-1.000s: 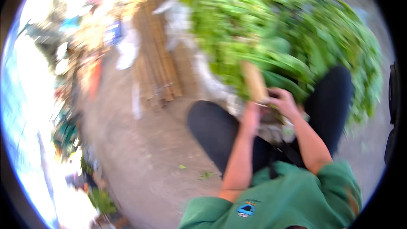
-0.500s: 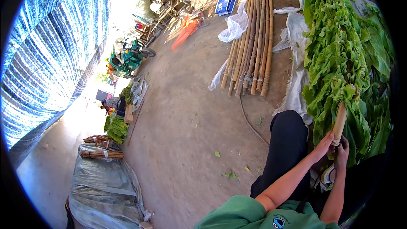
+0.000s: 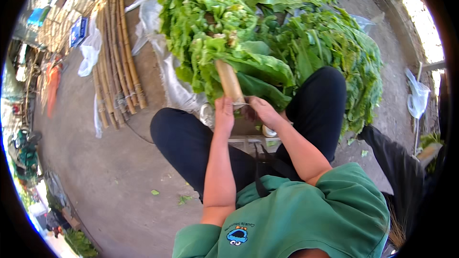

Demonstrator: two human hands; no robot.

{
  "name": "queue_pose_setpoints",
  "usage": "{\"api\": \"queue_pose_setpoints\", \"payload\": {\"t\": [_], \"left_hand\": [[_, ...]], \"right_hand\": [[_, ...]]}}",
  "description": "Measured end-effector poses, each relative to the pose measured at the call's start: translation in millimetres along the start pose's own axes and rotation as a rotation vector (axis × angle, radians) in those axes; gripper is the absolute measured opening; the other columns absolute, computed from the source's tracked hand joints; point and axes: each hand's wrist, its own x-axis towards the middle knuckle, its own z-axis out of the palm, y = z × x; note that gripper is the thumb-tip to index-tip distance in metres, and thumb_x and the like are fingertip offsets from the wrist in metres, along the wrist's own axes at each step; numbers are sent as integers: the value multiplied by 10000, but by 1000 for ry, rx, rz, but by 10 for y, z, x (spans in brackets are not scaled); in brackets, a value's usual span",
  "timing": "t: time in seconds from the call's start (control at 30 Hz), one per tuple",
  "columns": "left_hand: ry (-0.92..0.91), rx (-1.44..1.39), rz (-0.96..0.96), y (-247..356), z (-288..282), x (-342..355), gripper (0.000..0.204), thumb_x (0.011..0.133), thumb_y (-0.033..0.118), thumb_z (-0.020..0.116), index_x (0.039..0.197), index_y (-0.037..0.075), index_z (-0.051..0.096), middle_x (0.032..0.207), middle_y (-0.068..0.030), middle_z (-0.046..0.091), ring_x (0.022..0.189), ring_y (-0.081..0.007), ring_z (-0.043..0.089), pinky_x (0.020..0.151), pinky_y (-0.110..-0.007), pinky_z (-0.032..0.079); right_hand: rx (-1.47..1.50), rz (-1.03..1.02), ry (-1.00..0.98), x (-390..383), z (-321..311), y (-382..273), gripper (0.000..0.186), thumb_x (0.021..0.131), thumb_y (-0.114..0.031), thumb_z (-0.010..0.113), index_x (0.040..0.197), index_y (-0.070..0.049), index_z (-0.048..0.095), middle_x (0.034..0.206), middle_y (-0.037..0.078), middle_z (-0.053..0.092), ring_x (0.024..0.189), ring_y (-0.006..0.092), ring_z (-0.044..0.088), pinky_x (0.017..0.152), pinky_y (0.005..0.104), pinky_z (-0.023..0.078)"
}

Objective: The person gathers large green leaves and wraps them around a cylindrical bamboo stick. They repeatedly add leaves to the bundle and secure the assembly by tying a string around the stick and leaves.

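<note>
A thick bamboo pole [image 3: 229, 82] pokes out toward me from a long row of big green leaves [image 3: 208, 24]. At its near end, my left hand [image 3: 224, 113] is closed against the pole's left side, with the thumb and fingers at the rim. My right hand [image 3: 263, 112] is closed just right of the end, pinching a thin pale string [image 3: 240, 103] that crosses the pole. Its lower fingers are partly in shadow. The leaves hide the rest of the pole.
More broad leaves [image 3: 330, 52] are heaped on the right, beyond my right knee. Several bamboo poles [image 3: 117, 62] lie on the floor at the left, beside white plastic [image 3: 90, 50]. A person's dark-clothed leg [image 3: 394, 157] is close by on the right.
My view has swung right, bringing the leaf row and pole to the middle. The hands remain at the pole's end; they are now farther apart, with string visible across it.
</note>
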Motion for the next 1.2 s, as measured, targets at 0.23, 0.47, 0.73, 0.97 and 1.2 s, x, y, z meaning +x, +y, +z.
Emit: {"api": "queue_pose_setpoints", "payload": {"t": [0.23,0.47,0.73,0.97,1.2], "left_hand": [[-11,-93,68,-121,27,-30,480,957,436,327,1064,2,503,888,-80,589,780,-137,573,720,-272,471],[-117,-268,-94,67,23,-118,531,966,434,261,1161,-9,479,1016,-96,580,899,-172,571,790,-306,482],[-191,-353,-102,261,85,-122,479,965,430,272,1194,33,409,1105,-122,554,933,-178,557,826,-339,478],[-229,-336,-132,227,55,-92,476,958,451,282,1186,48,395,1079,-104,546,948,-172,560,825,-341,479],[-303,-540,-95,207,50,-101,501,946,453,335,1243,52,368,1091,-86,523,974,-182,543,860,-353,460]], "right_hand": [[136,-92,77,-60,183,183,271,902,-223,534,1070,-11,551,840,28,612,712,84,552,621,226,442],[-319,-427,259,-19,373,268,234,955,-219,389,954,-8,490,700,42,516,601,134,477,570,272,402],[-789,-487,530,-20,182,-35,256,889,-242,480,837,-14,584,669,161,586,660,334,592,593,378,453],[-652,-346,210,-126,114,-206,257,806,-215,647,907,17,600,678,14,558,596,64,462,520,249,379],[-773,-728,372,-1,182,-53,231,866,-209,570,885,21,571,706,114,589,590,238,536,587,316,441]]}}
